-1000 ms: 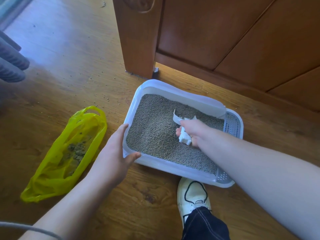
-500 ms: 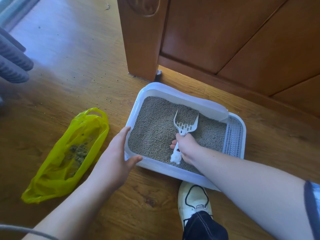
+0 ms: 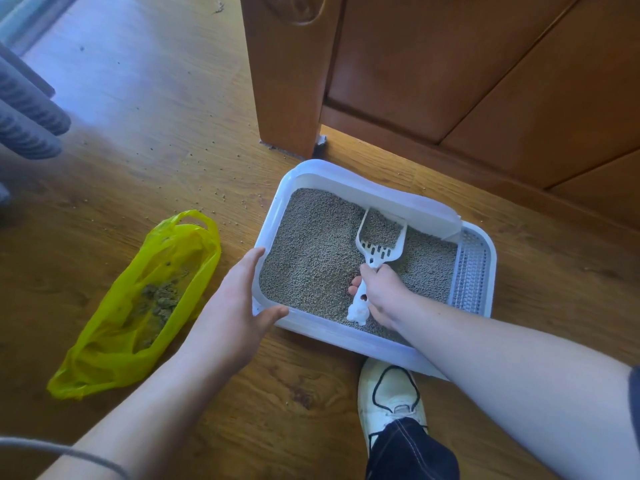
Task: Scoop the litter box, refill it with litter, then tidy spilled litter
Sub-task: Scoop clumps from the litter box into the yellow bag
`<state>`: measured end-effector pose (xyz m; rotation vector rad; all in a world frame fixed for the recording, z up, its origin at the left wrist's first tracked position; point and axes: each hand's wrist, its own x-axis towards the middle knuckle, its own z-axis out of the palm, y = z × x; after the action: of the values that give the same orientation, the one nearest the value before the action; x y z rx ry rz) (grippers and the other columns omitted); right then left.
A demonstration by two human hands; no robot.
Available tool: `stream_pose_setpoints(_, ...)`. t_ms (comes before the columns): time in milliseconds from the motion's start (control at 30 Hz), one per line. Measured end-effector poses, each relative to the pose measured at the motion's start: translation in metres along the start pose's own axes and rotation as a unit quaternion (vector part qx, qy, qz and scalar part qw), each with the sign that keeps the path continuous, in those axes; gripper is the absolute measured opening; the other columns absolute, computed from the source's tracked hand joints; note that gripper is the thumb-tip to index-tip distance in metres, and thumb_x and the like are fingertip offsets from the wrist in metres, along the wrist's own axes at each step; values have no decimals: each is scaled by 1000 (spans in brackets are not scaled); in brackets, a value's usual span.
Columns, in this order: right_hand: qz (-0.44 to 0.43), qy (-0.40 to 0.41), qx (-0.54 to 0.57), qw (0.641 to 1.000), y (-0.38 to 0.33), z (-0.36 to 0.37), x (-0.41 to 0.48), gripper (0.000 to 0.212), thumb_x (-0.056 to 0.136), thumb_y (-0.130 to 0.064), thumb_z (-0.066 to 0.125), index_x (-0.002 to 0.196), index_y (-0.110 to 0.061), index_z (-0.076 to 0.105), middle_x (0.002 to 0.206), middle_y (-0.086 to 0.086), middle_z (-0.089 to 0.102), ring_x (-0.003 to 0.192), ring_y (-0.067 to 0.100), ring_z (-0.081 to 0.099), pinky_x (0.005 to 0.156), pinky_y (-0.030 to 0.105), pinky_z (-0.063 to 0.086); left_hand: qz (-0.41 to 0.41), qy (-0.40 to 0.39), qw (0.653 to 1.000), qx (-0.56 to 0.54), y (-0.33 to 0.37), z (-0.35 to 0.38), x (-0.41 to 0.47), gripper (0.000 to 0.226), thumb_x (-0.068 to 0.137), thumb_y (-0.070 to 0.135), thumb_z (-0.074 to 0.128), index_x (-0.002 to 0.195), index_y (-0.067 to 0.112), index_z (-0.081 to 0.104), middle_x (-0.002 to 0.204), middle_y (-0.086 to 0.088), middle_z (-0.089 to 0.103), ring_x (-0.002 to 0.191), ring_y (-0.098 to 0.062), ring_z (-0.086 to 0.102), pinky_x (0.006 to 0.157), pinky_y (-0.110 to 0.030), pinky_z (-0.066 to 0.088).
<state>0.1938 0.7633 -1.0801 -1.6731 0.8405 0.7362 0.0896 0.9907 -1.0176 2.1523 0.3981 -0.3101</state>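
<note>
I am gripping the handle of the white scoop point(image 3: 380, 244) in my right hand point(image 3: 384, 292), my fingers curling round it over the near part of the litter box point(image 3: 346, 181). The scoop's slotted pan is pointing away from me toward the box's far wall, and a heap of grey litter point(image 3: 311, 258) is lying in it. I cannot tell whether the pan is resting on the litter bed or hanging just above it.

My left hand point(image 3: 235, 313) is lying open against the box's near left corner. Its fingers are running straight along the outside of the left wall and its thumb is stretching along the near rim, so it is holding nothing.

The box is sitting on the wooden floor point(image 3: 138, 116), close in front of a wooden door point(image 3: 450, 81), with a grated ledge point(image 3: 471, 268) at its right end. A yellow plastic bag point(image 3: 104, 358) is lying on the floor just left of the box, with clumps point(image 3: 157, 303) inside it. Loose grains point(image 3: 225, 195) are lying scattered on the floor beyond the box's far left corner. My white shoe point(image 3: 388, 393) is showing beside the box's near edge.
</note>
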Motion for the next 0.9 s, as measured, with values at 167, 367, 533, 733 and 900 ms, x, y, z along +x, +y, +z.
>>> stream_pose_setpoints(167,14,-13,24,1000,-4,3,-3,19,107,-23,41,120,-9,46,90,9,56,70,17,60,65,32,48,1,1,1000,1,1,0,0,96,75,29,85,149,43,26,154,15,37,137,-12,45,110,-44,44)
stream_pose_setpoints(367,-8,-10,-20,1000,0,-5,-5,22,106,-24,43,121,-7,45,89,9,57,70,18,60,63,32,47,1,-1,1000,4,2,-2,-1,95,76,29,85,149,43,25,154,15,37,137,-13,45,110,-44,44)
stream_pose_setpoints(533,-91,-33,-211,973,1,-16,-16,11,104,-27,43,103,-17,46,92,7,63,76,20,68,68,33,50,1,-3,1000,3,5,-2,-2,94,77,29,84,150,42,25,153,17,36,137,-12,45,110,-43,43)
stream_pose_setpoints(733,-177,-70,-307,933,5,-33,-30,12,103,-22,46,97,-11,48,81,7,60,69,19,59,76,44,53,-2,-3,1000,0,6,-2,-4,93,79,29,83,150,42,24,154,17,34,137,-12,45,111,-43,42)
stream_pose_setpoints(900,-191,-102,-297,930,2,-39,-38,12,102,-17,47,98,-6,49,76,8,58,64,17,53,70,40,52,-4,-4,1000,0,6,0,-4,94,80,28,82,152,40,23,156,16,33,139,-12,43,112,-43,41)
